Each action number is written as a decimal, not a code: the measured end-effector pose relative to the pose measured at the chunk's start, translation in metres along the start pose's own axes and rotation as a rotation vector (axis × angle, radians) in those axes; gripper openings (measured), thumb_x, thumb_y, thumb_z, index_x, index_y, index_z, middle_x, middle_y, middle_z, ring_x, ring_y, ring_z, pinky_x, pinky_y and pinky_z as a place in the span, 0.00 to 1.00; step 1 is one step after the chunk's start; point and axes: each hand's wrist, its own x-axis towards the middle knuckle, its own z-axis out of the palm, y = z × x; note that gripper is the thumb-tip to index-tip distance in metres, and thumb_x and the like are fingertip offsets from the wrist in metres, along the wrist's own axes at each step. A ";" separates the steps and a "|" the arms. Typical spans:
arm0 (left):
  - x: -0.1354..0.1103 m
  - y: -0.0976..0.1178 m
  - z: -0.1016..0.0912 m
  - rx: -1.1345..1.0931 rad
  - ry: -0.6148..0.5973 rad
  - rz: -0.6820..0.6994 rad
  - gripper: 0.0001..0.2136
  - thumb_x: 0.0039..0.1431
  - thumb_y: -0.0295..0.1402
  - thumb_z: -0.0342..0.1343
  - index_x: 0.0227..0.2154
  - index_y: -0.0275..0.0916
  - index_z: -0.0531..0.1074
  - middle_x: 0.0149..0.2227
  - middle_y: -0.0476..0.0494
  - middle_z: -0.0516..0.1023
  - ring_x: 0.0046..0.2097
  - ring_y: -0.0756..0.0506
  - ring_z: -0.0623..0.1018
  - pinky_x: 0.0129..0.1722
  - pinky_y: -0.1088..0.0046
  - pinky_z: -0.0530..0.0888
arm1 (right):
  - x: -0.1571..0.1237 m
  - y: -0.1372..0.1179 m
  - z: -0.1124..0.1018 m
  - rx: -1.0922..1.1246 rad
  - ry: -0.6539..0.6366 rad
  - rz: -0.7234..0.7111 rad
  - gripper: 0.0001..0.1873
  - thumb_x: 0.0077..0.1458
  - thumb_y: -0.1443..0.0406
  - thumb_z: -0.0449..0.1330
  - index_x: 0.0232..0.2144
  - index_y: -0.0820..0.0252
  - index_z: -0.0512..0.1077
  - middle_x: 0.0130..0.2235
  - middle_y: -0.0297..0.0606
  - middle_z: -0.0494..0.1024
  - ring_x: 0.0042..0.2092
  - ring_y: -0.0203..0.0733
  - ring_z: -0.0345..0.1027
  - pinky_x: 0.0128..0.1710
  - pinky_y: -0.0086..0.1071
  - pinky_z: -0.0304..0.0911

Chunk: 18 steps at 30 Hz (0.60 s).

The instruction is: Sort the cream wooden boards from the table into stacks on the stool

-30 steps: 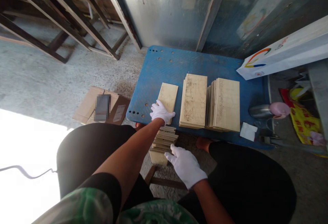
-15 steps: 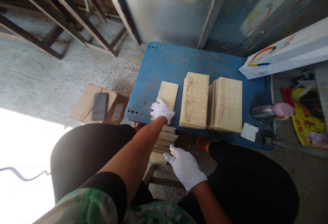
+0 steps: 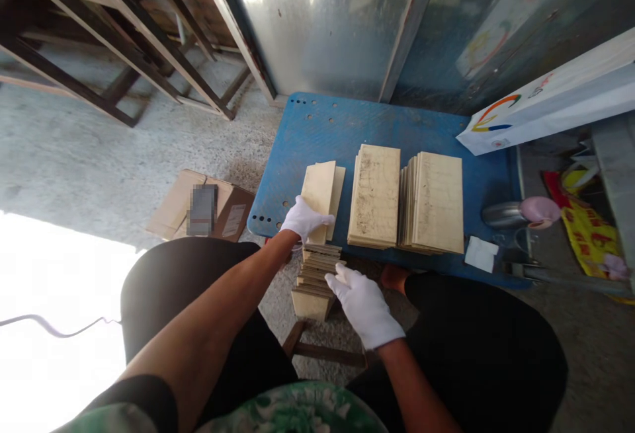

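Note:
Both my hands wear white gloves. My left hand (image 3: 301,219) grips the near end of a pale wooden board (image 3: 317,194) and tilts it up off another board (image 3: 338,190) lying on the blue table (image 3: 347,129). My right hand (image 3: 363,306) rests with curled fingers on a leaning stack of thin boards (image 3: 315,274) between my knees, below the table's front edge. Two taller stacks of boards lie on the table, one in the middle (image 3: 375,195) and one to its right (image 3: 435,203).
A flattened cardboard box (image 3: 173,208) lies on the concrete floor to the left. A long white box (image 3: 550,102) leans at the right. A metal flask with a pink cap (image 3: 520,213) and a white paper (image 3: 480,254) sit at the table's right end. Wooden frames (image 3: 124,30) stand behind.
My left hand has lifted the near end of a board off the one beneath it. My right hand has shifted up onto the stack between my knees.

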 end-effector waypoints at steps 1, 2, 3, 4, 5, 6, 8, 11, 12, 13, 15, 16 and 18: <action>-0.010 -0.003 -0.003 -0.045 -0.002 -0.004 0.39 0.44 0.49 0.64 0.56 0.35 0.57 0.49 0.33 0.75 0.47 0.39 0.77 0.40 0.70 0.73 | 0.001 0.000 -0.001 0.101 0.039 -0.008 0.29 0.58 0.51 0.55 0.55 0.63 0.69 0.53 0.46 0.74 0.56 0.45 0.68 0.57 0.34 0.60; -0.022 -0.006 -0.004 -0.085 -0.006 0.002 0.37 0.45 0.48 0.64 0.55 0.36 0.57 0.48 0.35 0.76 0.46 0.40 0.78 0.40 0.71 0.73 | 0.003 0.000 -0.002 0.201 0.076 -0.023 0.30 0.57 0.50 0.55 0.55 0.63 0.69 0.54 0.46 0.74 0.56 0.44 0.68 0.57 0.34 0.60; -0.034 -0.008 -0.005 -0.111 -0.013 0.028 0.36 0.46 0.46 0.64 0.55 0.37 0.57 0.47 0.37 0.77 0.45 0.41 0.78 0.40 0.71 0.73 | 0.004 0.000 -0.003 0.296 0.106 -0.040 0.31 0.56 0.49 0.56 0.55 0.64 0.69 0.55 0.46 0.73 0.56 0.44 0.67 0.58 0.34 0.59; -0.048 -0.011 -0.005 -0.130 -0.019 0.064 0.36 0.47 0.44 0.64 0.56 0.38 0.57 0.46 0.38 0.77 0.45 0.41 0.78 0.40 0.71 0.73 | 0.005 0.000 -0.005 0.381 0.130 -0.055 0.32 0.56 0.49 0.56 0.55 0.64 0.69 0.55 0.46 0.72 0.56 0.44 0.67 0.59 0.35 0.59; -0.062 -0.012 -0.004 -0.148 -0.021 0.100 0.36 0.47 0.43 0.65 0.56 0.39 0.56 0.46 0.39 0.78 0.45 0.42 0.78 0.40 0.71 0.74 | 0.006 -0.002 -0.006 0.459 0.143 -0.063 0.32 0.55 0.48 0.57 0.54 0.63 0.70 0.56 0.46 0.72 0.57 0.45 0.66 0.59 0.37 0.59; -0.075 -0.013 -0.002 -0.168 -0.017 0.129 0.36 0.47 0.42 0.65 0.57 0.40 0.55 0.46 0.40 0.78 0.45 0.42 0.78 0.41 0.71 0.74 | 0.006 -0.003 -0.008 0.536 0.146 -0.065 0.33 0.53 0.47 0.57 0.53 0.63 0.70 0.56 0.46 0.72 0.57 0.45 0.66 0.58 0.38 0.60; -0.101 -0.013 0.002 -0.218 -0.008 0.160 0.39 0.46 0.43 0.65 0.59 0.41 0.53 0.46 0.41 0.78 0.46 0.42 0.78 0.42 0.71 0.74 | 0.004 -0.008 -0.013 0.705 0.136 -0.060 0.33 0.51 0.46 0.59 0.51 0.62 0.71 0.55 0.45 0.73 0.55 0.47 0.68 0.54 0.40 0.65; -0.132 -0.012 0.013 -0.262 -0.009 0.182 0.46 0.42 0.46 0.66 0.62 0.41 0.49 0.49 0.41 0.76 0.49 0.42 0.76 0.45 0.71 0.74 | -0.002 -0.018 -0.022 0.905 0.108 -0.087 0.33 0.48 0.46 0.61 0.50 0.62 0.72 0.51 0.45 0.76 0.50 0.47 0.72 0.49 0.40 0.68; -0.140 -0.012 0.017 -0.260 0.003 0.187 0.48 0.40 0.47 0.67 0.62 0.41 0.48 0.51 0.40 0.74 0.51 0.41 0.75 0.48 0.71 0.73 | -0.004 -0.020 -0.025 0.941 0.101 -0.100 0.33 0.48 0.45 0.61 0.50 0.62 0.72 0.50 0.44 0.77 0.48 0.47 0.73 0.48 0.39 0.69; -0.148 -0.013 0.021 -0.253 0.023 0.193 0.50 0.39 0.47 0.67 0.63 0.40 0.47 0.53 0.39 0.72 0.53 0.41 0.74 0.50 0.70 0.72 | -0.006 -0.021 -0.027 0.957 0.098 -0.113 0.33 0.48 0.45 0.61 0.49 0.62 0.72 0.48 0.44 0.77 0.46 0.46 0.73 0.46 0.38 0.69; -0.160 -0.014 0.028 -0.235 0.061 0.211 0.54 0.36 0.47 0.67 0.64 0.38 0.45 0.57 0.35 0.67 0.57 0.39 0.71 0.54 0.69 0.70 | -0.007 -0.018 -0.029 0.948 0.108 -0.128 0.33 0.48 0.43 0.60 0.47 0.62 0.73 0.45 0.43 0.79 0.43 0.44 0.74 0.43 0.36 0.69; -0.166 -0.015 0.032 -0.228 0.071 0.222 0.55 0.35 0.46 0.67 0.65 0.38 0.44 0.59 0.34 0.65 0.58 0.39 0.69 0.56 0.69 0.69 | -0.006 -0.015 -0.028 0.931 0.118 -0.127 0.34 0.48 0.42 0.59 0.46 0.62 0.73 0.43 0.43 0.79 0.41 0.44 0.74 0.40 0.35 0.70; -0.175 -0.017 0.038 -0.208 0.072 0.244 0.56 0.34 0.45 0.67 0.65 0.38 0.43 0.60 0.33 0.62 0.59 0.38 0.68 0.57 0.67 0.68 | -0.003 -0.007 -0.026 0.888 0.140 -0.116 0.35 0.48 0.40 0.57 0.44 0.63 0.73 0.37 0.41 0.80 0.36 0.42 0.73 0.35 0.33 0.69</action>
